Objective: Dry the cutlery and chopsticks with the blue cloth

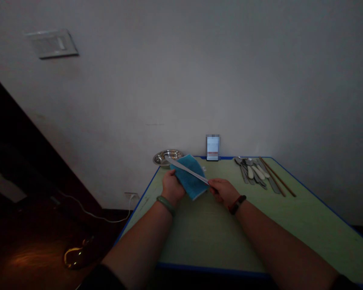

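My left hand (173,188) is closed on a blue cloth (189,181), its fingers mostly hidden behind the fabric. Across the face of the cloth lies a long metal knife (185,168), tilted with its tip up to the left. My right hand (222,190) grips the knife's handle end at the cloth's right side. Both hands are raised over the green table (211,237). Behind the cloth, a shiny metal bowl (159,159) sits at the table's far left corner.
A pile of cutlery (252,171), with spoons and pale-handled pieces, lies at the far right beside a pair of brown chopsticks (278,177). A phone (212,148) leans upright against the wall. A white cable (93,216) runs to a wall socket on the left.
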### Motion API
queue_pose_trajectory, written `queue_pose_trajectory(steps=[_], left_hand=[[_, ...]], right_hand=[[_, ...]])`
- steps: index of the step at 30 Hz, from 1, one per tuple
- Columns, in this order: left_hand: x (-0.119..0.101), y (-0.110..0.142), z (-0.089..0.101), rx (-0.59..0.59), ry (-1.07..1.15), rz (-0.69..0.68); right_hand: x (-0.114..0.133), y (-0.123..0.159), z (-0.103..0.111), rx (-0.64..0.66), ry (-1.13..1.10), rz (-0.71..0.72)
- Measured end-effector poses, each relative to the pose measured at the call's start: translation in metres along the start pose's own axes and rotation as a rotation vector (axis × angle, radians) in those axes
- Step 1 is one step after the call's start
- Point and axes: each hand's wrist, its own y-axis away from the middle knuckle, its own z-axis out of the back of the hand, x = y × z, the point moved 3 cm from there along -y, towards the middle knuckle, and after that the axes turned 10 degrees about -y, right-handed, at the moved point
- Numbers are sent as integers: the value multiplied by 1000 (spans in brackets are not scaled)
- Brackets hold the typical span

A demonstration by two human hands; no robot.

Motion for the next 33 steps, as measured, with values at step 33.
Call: queue_pose_trajectory(steps=[33], left_hand=[[-27, -7, 20, -56, 51, -231]], right_hand=[[5, -7, 21, -165, 139, 167]])
